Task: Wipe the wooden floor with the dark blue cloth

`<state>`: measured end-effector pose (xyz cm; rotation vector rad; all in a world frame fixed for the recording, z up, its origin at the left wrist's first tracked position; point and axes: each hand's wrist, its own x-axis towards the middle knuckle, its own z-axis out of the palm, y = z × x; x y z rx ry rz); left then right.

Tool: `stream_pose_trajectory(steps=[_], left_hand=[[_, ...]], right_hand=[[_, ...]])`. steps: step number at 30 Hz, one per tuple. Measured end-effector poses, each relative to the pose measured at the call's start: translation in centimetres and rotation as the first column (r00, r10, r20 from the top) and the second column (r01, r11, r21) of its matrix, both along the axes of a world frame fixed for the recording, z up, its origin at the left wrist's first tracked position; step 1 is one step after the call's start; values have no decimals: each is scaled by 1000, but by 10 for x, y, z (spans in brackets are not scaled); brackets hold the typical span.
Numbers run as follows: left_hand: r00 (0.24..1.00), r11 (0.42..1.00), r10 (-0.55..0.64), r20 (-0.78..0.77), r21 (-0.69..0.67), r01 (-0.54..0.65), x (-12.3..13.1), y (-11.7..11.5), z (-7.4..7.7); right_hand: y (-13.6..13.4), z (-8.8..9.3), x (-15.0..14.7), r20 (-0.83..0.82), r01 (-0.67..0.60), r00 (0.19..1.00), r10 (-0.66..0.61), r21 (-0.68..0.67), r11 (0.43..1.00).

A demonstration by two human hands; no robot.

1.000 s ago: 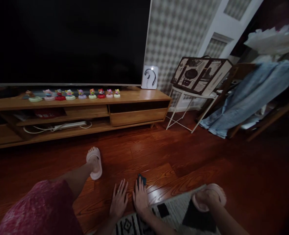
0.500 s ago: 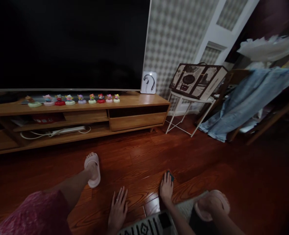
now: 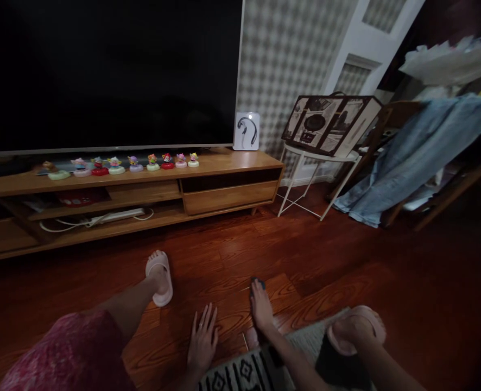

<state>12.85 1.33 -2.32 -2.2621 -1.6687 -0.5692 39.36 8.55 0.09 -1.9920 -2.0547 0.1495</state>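
My left hand lies flat on the dark red wooden floor, fingers spread, a ring on one finger. My right hand reaches forward with its fingers stretched over a small dark cloth, pressing it to the floor. Only the far edge of the cloth shows past my fingertips. My two legs stretch out either side of the hands, each foot in a pale pink slipper, the left slipper and the right slipper.
A patterned black-and-white rug lies under my forearms. A long wooden TV stand carries several small figurines below a big dark screen. A white side table with a printed bag, and jeans draped on a chair, stand right.
My right hand slid with the cloth to the right across the floor, then came back a little to the left and forward. The left hand stayed flat in place.
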Motion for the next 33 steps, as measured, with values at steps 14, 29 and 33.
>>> stream_pose_trajectory(steps=[14,29,33], left_hand=[[1000,999,-22,7,-32,22,-2,0,7],[999,998,6,-33,58,-4,-1,2,-1],[1000,998,11,-15,57,-10,0,2,-2]], right_hand=[[-34,-10,3,71,402,911,-406,62,913],[8,6,70,80,251,965,-248,-30,967],[-3,3,92,116,440,891,-439,24,898]])
